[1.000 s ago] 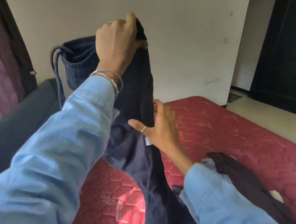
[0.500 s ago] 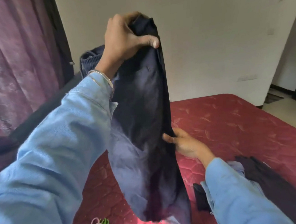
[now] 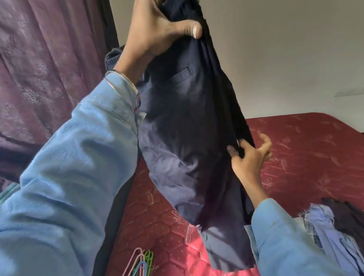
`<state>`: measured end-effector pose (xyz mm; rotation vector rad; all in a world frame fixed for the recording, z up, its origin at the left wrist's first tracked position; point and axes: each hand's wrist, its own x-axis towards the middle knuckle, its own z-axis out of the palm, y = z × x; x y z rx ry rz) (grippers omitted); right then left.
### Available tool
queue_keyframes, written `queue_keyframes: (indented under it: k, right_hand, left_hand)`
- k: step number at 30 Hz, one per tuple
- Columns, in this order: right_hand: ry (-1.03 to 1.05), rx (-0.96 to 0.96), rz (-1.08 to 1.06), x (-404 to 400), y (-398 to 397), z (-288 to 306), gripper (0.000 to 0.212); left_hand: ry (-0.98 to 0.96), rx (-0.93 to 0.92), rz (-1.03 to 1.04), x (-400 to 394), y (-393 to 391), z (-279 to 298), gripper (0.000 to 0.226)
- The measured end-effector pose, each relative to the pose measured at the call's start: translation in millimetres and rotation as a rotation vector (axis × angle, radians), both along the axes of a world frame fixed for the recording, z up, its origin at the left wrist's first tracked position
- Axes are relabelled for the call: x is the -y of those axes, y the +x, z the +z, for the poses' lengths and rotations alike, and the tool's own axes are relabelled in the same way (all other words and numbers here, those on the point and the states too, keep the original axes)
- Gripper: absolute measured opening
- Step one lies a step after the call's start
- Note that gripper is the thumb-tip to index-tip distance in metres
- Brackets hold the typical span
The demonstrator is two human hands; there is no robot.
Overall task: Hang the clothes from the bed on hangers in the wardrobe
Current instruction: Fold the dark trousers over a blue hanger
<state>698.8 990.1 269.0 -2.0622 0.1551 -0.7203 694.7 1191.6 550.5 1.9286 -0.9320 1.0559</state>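
Leftmost, below our raised left arm: a bunch of coloured hangers point(image 3: 135, 275) lying on the red mattress point(image 3: 313, 157). Next, our left hand point(image 3: 158, 25), held high, fingers and thumb curled tight round the bunched top of the dark navy trousers point(image 3: 187, 137), which hang down from it over the mattress. Our right hand point(image 3: 249, 160), lower, pinches the trousers' right edge. Below and right of that hand: a pile of clothes point(image 3: 349, 239), blue and dark, on the mattress.
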Motion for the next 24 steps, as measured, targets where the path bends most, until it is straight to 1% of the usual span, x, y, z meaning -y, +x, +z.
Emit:
queue_keyframes:
  k: [2, 3, 5, 6, 8, 10, 11, 12, 13, 14, 15, 16, 17, 18, 19, 20, 22, 24]
  right_hand:
    - [0.02, -0.037, 0.208, 10, 13, -4, 0.025]
    - [0.005, -0.072, 0.26, 16, 17, -5, 0.027]
    - [-0.03, -0.082, 0.298, 25, 20, -7, 0.026]
    - [-0.022, -0.047, 0.322, 28, 19, -9, 0.024]
    - [0.049, 0.023, 0.323, 30, 14, -13, 0.022]
    - [0.12, 0.077, 0.283, 28, 11, -19, 0.022]
    - [0.154, 0.093, 0.304, 29, 11, -22, 0.025]
    - [0.213, 0.094, 0.372, 31, 13, -25, 0.032]
    - [0.242, 0.036, 0.462, 33, 16, -30, 0.045]
    - [0.216, -0.045, 0.545, 35, 21, -37, 0.056]
    - [0.129, -0.146, 0.605, 35, 20, -40, 0.061]
    - [0.03, -0.245, 0.632, 36, 22, -46, 0.059]
    - [-0.057, -0.312, 0.613, 37, 22, -51, 0.051]
    - [-0.103, -0.327, 0.566, 38, 24, -56, 0.044]
    - [-0.106, -0.32, 0.522, 41, 23, -56, 0.04]
    - [-0.079, -0.298, 0.489, 47, 25, -56, 0.039]
    - [0.012, -0.266, 0.477, 64, 27, -52, 0.041]
    - [0.133, -0.243, 0.505, 77, 29, -51, 0.044]
  left_hand:
    - [0.012, -0.007, 0.038, -2, 1, -4, 0.056]
    - [0.017, -0.009, 0.064, -2, 2, -5, 0.06]
    - [0.021, -0.001, 0.15, -1, 2, -6, 0.065]
    - [0.021, 0.004, 0.208, 0, 3, -6, 0.069]
    - [0.007, -0.005, 0.315, 1, 3, -4, 0.075]
    - [-0.005, 0.004, 0.375, 2, 3, -3, 0.076]
    - [-0.01, 0.009, 0.398, 2, 3, -3, 0.076]
    - [-0.018, 0.005, 0.422, 3, 4, -4, 0.077]
    - [-0.028, -0.004, 0.45, 4, 4, -6, 0.079]
    - [-0.04, -0.02, 0.482, 5, 5, -8, 0.081]
    - [-0.056, -0.037, 0.519, 7, 6, -10, 0.082]
    - [-0.072, -0.056, 0.554, 9, 7, -11, 0.081]
    - [-0.093, -0.075, 0.587, 11, 9, -13, 0.078]
    - [-0.115, -0.095, 0.624, 11, 10, -15, 0.072]
    - [-0.136, -0.117, 0.666, 9, 13, -19, 0.067]
    - [-0.153, -0.142, 0.706, 4, 16, -23, 0.065]
    - [-0.181, -0.176, 0.736, -9, 22, -33, 0.068]
    - [-0.2, -0.195, 0.678, -16, 27, -42, 0.071]
